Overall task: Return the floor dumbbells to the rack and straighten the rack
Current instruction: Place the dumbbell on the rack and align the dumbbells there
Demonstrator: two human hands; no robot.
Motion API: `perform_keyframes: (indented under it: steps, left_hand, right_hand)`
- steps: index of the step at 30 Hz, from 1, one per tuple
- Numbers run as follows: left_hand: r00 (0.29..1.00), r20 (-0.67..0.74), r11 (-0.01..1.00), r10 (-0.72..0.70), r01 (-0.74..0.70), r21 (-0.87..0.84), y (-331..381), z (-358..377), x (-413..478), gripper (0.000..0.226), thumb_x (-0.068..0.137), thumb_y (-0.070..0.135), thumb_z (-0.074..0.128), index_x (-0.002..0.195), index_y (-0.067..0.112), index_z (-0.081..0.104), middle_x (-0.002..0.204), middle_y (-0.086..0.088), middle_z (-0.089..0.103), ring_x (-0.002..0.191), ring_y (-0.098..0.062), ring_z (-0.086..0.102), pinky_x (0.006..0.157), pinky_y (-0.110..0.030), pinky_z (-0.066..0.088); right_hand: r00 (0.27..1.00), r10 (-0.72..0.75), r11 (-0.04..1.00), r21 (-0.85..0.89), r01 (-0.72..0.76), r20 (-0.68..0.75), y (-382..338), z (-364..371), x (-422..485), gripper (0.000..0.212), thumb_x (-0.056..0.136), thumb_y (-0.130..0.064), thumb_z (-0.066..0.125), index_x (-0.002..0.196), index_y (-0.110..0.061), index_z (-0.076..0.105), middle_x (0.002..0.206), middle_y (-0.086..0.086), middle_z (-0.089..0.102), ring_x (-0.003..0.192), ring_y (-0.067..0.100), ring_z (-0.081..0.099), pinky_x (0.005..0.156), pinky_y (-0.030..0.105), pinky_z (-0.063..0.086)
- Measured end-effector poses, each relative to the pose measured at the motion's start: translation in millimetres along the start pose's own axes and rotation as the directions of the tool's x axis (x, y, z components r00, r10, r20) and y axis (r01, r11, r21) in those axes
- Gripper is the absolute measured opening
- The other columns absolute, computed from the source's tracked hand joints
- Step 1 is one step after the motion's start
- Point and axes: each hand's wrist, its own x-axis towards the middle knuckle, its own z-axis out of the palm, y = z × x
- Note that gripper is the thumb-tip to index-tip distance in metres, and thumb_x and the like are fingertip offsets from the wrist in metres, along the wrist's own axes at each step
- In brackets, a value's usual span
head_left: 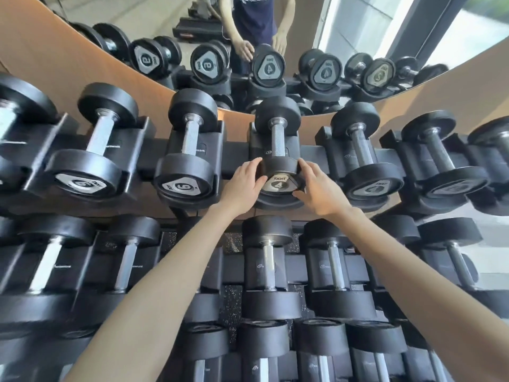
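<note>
A black dumbbell marked 4 (277, 144) lies in a cradle in the middle of the rack's top tier (308, 158), handle pointing away from me. My left hand (243, 183) grips the left side of its near head, fingers curled round the rim. On the right side of that head, my right hand (319, 188) grips the rim in the same way. Both forearms reach up from the bottom of the view.
Dumbbells marked 6 (187, 161) and another 4 (363, 164) sit in the neighbouring cradles. Lower tiers hold several more dumbbells (268, 271). A mirror (192, 28) behind the rack reflects a person and a treadmill. Speckled floor shows between tiers.
</note>
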Motion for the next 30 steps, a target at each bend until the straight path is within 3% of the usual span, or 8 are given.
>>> perform_keyframes:
  steps: [3, 5, 9, 12, 16, 21, 30]
  left_hand:
    - [0.991, -0.048, 0.951, 0.123, -0.104, 0.29, -1.4, -23.1, -26.8, 0.047, 0.099, 0.028, 0.042, 0.142, 0.01, 0.036, 0.142, -0.008, 0.045, 0.132, -0.023, 0.036, 0.11, -0.037, 0.027]
    - [0.977, -0.083, 0.888, 0.198, -0.143, 0.438, -6.4, -38.3, -51.9, 0.048, 0.097, 0.03, 0.044, 0.14, 0.009, 0.04, 0.14, -0.01, 0.048, 0.131, -0.026, 0.039, 0.113, -0.039, 0.023]
    - [0.965, -0.189, 0.816, 0.179, -0.038, 0.577, -17.0, -65.7, -107.1, 0.054, 0.093, 0.037, 0.045, 0.137, 0.006, 0.045, 0.138, -0.015, 0.049, 0.13, -0.032, 0.04, 0.112, -0.047, 0.024]
    - [0.974, -0.209, 0.792, 0.089, 0.058, 0.607, -15.1, -78.9, -149.8, 0.061, 0.089, 0.043, 0.035, 0.138, 0.006, 0.044, 0.14, -0.017, 0.046, 0.131, -0.034, 0.038, 0.11, -0.05, 0.026]
    - [0.969, -0.243, 0.779, -0.036, 0.179, 0.6, -16.1, -85.8, -195.9, 0.062, 0.093, 0.038, 0.048, 0.145, 0.008, 0.032, 0.149, -0.017, 0.033, 0.138, -0.033, 0.028, 0.114, -0.05, 0.019]
    - [0.964, -0.231, 0.761, -0.129, 0.246, 0.601, -24.3, -91.4, -229.5, 0.064, 0.094, 0.038, 0.048, 0.147, 0.008, 0.028, 0.151, -0.016, 0.029, 0.139, -0.032, 0.025, 0.115, -0.048, 0.018]
    - [0.969, -0.22, 0.779, -0.108, 0.22, 0.588, -67.2, -111.5, -225.9, 0.061, 0.094, 0.034, 0.049, 0.146, 0.007, 0.029, 0.15, -0.017, 0.032, 0.138, -0.032, 0.028, 0.114, -0.046, 0.022]
  right_hand:
    - [0.999, -0.049, 0.997, -0.057, 0.048, -0.013, -0.9, -11.4, -16.2, 0.08, 0.086, -0.027, 0.063, 0.147, -0.007, 0.015, 0.143, 0.014, 0.037, 0.123, 0.035, 0.044, 0.091, 0.043, 0.045]
    - [0.994, -0.098, 0.991, -0.101, 0.092, -0.055, -5.1, -16.5, -29.4, 0.08, 0.085, -0.028, 0.064, 0.147, -0.006, 0.018, 0.142, 0.015, 0.038, 0.127, 0.034, 0.04, 0.1, 0.043, 0.039]
    - [0.97, -0.178, 0.97, -0.195, 0.145, -0.164, -22.4, -15.6, -55.5, 0.076, 0.085, -0.034, 0.063, 0.144, -0.005, 0.025, 0.144, 0.017, 0.039, 0.137, 0.031, 0.031, 0.112, 0.048, 0.027]
    - [0.962, -0.225, 0.963, -0.185, 0.195, -0.158, -41.7, -9.3, -77.0, 0.073, 0.086, -0.036, 0.06, 0.145, -0.008, 0.026, 0.149, 0.015, 0.033, 0.14, 0.029, 0.025, 0.113, 0.05, 0.02]
    - [0.945, -0.315, 0.943, -0.141, 0.301, -0.091, -62.3, 7.6, -94.8, 0.075, 0.083, -0.033, 0.065, 0.143, -0.005, 0.03, 0.147, 0.019, 0.035, 0.138, 0.033, 0.029, 0.112, 0.052, 0.023]
    - [0.933, -0.36, 0.931, -0.082, 0.357, -0.029, -87.3, 18.7, -104.3, 0.073, 0.087, -0.031, 0.059, 0.145, -0.006, 0.022, 0.149, 0.018, 0.03, 0.14, 0.031, 0.023, 0.114, 0.048, 0.018]
    - [0.92, -0.392, 0.918, -0.069, 0.39, -0.021, -130.4, 26.9, -65.4, 0.071, 0.088, -0.026, 0.059, 0.145, -0.004, 0.022, 0.148, 0.016, 0.031, 0.139, 0.031, 0.026, 0.113, 0.047, 0.025]
